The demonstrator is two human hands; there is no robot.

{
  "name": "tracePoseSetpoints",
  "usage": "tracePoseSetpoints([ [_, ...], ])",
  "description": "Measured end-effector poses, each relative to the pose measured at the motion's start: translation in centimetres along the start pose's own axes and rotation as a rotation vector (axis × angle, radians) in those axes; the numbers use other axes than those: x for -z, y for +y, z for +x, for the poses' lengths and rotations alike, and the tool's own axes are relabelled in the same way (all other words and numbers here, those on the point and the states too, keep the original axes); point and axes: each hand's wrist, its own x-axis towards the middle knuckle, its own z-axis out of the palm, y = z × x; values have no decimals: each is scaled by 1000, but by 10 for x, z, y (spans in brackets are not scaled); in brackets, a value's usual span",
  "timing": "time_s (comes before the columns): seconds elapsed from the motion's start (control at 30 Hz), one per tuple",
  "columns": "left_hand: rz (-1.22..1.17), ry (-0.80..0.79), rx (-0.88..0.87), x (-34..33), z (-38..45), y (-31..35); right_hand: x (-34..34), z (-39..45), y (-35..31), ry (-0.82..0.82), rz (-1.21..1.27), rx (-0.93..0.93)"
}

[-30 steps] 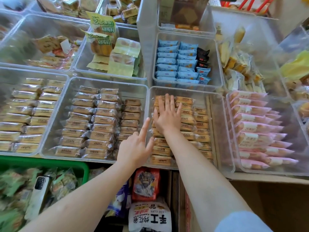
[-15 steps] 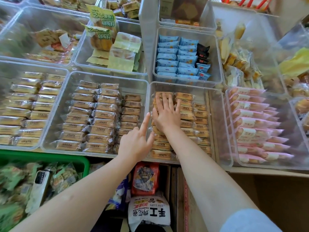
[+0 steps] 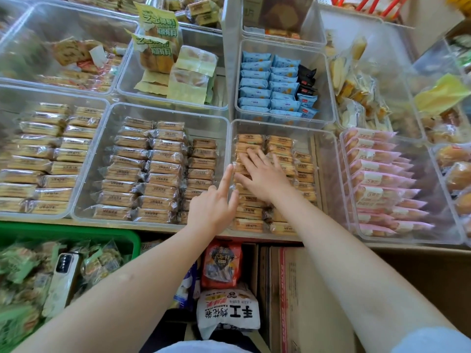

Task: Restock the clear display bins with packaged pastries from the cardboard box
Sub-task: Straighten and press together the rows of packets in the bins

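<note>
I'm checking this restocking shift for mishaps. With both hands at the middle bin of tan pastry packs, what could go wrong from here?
1. The right hand presses flat on the stacked packs; pushing hard could crush the pastries.
2. The left hand sits at the bin wall; a shove could slide the bin off the shelf edge.
3. The phone lies loose among green packets and could get buried.

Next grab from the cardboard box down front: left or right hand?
Left, probably. The left hand only touches the bin wall with one finger, nearer the cardboard box. The right hand is pressing flat on the pastries.
</note>
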Motion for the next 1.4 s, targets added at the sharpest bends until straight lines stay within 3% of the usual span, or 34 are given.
tracePoseSetpoints([
  [0.13, 4, -11, 1, -2, -1, -1, -10, -36, 4, -89, -176, 23],
  [0.33, 198, -19, -70, -20, -5, -15, -23, -31, -15, -54, -172, -64],
  [0.5, 52, -21, -13, -3, -12, -1, -14, -50, -9, 43, -27, -13],
  [0.63, 109, -56, -50, 7, -15, 3, -8, -70, 3, 188, 63, -123],
  [0.73, 101, -83, -36, 9, -12, 5, -10, -76, 9, 182, 103, -180],
  [0.87, 277, -58, 11, 11, -1, 22, -12, -81, 5, 155, 165, -262],
  [0.97, 231, -112, 69, 9, 8, 29, -13, -86, 4, 143, 220, -308],
  [1.23, 149, 187, -76, 5, -3, 17, -22, -88, -7, 225, 373, -321],
  [1.4, 262, 98, 18, 5, 4, 30, -21, -89, -13, 238, 352, -345],
])
